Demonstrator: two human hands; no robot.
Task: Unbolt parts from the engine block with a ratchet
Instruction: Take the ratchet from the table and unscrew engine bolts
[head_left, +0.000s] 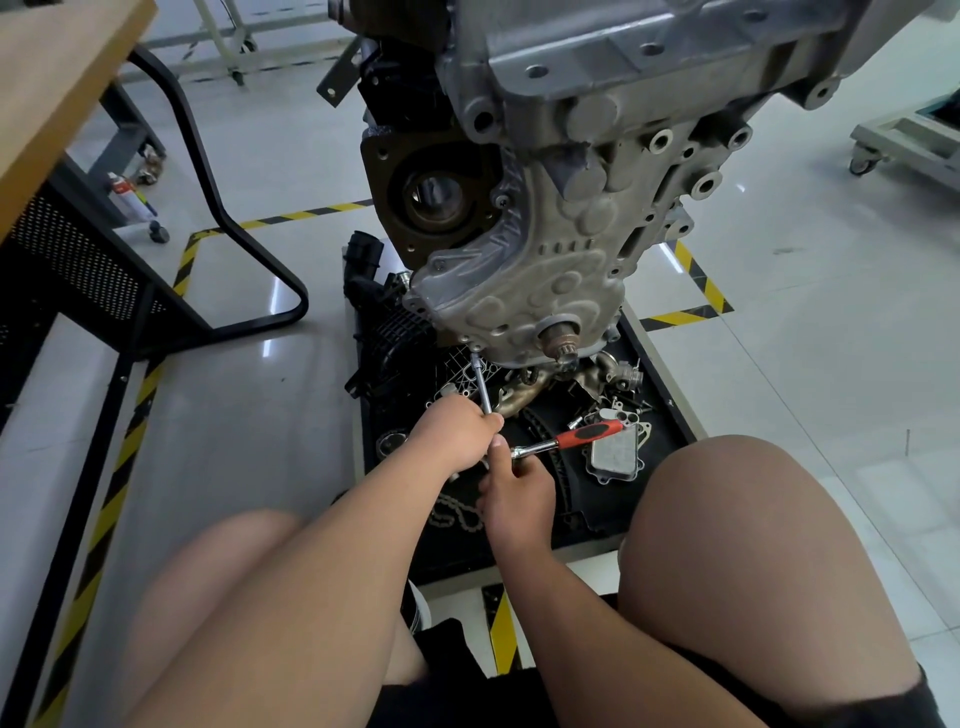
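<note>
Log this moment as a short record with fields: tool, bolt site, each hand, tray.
tool: ratchet with a red and black handle, fitted to a long extension bar
bolt site: the bar's tip meets the lower left edge of the engine block
left hand: grips the extension bar near its ratchet end
right hand: holds the ratchet at its head; the handle sticks out free to the right
tray: black, under the engine, holding loose metal parts and a chain

light: bright, even | glare: streaks on glossy floor (270, 332) | edges: bowed (wide-angle) | focus: sharp centre
</note>
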